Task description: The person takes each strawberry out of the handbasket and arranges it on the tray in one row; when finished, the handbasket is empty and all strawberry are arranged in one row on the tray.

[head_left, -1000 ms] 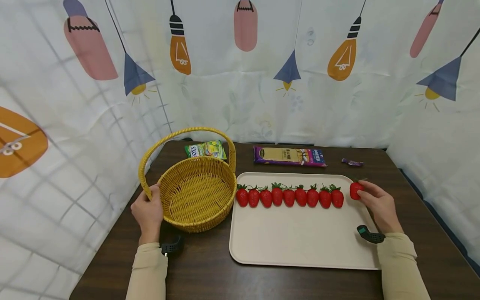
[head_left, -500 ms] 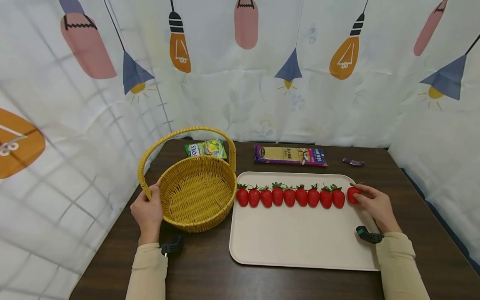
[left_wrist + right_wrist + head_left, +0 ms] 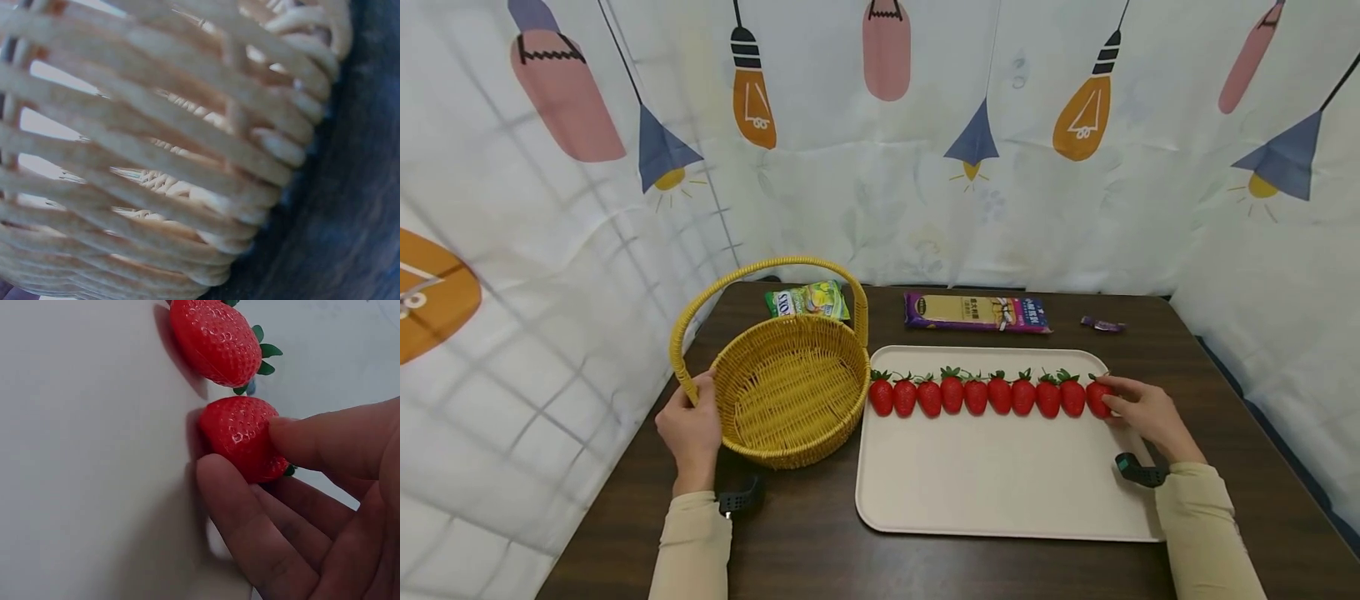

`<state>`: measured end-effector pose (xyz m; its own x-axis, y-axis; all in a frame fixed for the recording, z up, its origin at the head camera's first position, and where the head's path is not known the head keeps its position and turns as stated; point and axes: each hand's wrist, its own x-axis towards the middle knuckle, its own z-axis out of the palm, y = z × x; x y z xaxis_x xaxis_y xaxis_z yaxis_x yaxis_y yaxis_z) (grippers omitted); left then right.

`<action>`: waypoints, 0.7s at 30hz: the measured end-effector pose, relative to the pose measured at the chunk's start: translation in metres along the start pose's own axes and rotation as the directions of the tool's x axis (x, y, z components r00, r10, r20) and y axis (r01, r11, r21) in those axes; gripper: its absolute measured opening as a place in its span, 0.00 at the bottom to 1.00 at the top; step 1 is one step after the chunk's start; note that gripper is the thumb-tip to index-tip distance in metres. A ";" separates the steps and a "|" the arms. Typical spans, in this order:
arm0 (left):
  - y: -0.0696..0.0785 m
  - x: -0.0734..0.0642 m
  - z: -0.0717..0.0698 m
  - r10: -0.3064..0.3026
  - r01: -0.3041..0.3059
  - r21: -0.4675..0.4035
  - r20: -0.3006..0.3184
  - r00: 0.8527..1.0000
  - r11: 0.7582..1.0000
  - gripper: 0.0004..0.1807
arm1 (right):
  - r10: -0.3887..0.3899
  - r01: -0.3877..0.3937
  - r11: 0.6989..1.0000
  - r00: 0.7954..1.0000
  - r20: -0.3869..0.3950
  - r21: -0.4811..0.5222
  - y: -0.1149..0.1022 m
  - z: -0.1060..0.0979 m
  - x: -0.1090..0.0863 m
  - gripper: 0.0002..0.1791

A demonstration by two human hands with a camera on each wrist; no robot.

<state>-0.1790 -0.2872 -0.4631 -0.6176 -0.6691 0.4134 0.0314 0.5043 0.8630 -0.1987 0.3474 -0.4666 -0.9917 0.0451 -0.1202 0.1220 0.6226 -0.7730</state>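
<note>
In the head view, a yellow wicker basket (image 3: pixel 793 392) stands left of the tray, its inside bare. My left hand (image 3: pixel 691 429) grips the left foot of its arched handle (image 3: pixel 676 337); the left wrist view is filled with blurred weave (image 3: pixel 156 150). A beige tray (image 3: pixel 1000 487) carries a row of several red strawberries with green leaves. At the row's right end, my right hand (image 3: pixel 1150 412) pinches the last strawberry (image 3: pixel 1098 400) between thumb and fingers. Up close, that strawberry lies just beside its neighbour (image 3: pixel 215 340), its tip at the tray surface.
Behind the basket lies a green snack bag (image 3: pixel 808 300). A long purple packet (image 3: pixel 976 312) and a small purple wrapper (image 3: pixel 1102 324) lie along the back of the dark table (image 3: pixel 790 542). A printed curtain (image 3: pixel 865 192) hangs behind and at both sides.
My right hand has brought its strawberry leftward and slightly down, from the tray's right edge to the end of the row. The left hand still holds the basket handle.
</note>
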 end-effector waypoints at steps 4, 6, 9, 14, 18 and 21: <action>0.000 0.000 -0.002 0.008 -0.008 0.016 0.002 1.000 1.000 0.18 | -0.034 0.034 0.999 0.999 0.034 -0.010 -0.001 0.000 -0.003 0.25; -0.001 0.000 -0.004 0.017 -0.017 0.026 -0.001 1.000 1.000 0.18 | -0.048 0.050 0.998 0.998 0.044 -0.029 -0.002 0.000 -0.004 0.24; 0.000 0.000 -0.005 0.051 -0.050 0.047 -0.016 0.999 0.998 0.17 | -0.056 0.059 0.997 0.997 0.046 -0.052 -0.004 -0.001 -0.006 0.24; 0.001 0.004 -0.008 0.098 -0.098 0.070 -0.008 0.995 0.993 0.15 | -0.069 0.070 0.995 0.998 0.014 -0.071 -0.009 -0.005 -0.007 0.25; 0.010 0.010 -0.023 0.056 -0.063 0.036 0.177 0.983 0.997 0.21 | -0.093 0.080 0.989 0.990 -0.106 -0.124 -0.017 -0.011 -0.007 0.25; 0.030 0.011 -0.040 0.048 -0.039 -0.039 0.280 0.959 0.998 0.32 | -0.110 0.080 0.985 0.975 -0.191 -0.155 -0.028 -0.018 -0.006 0.25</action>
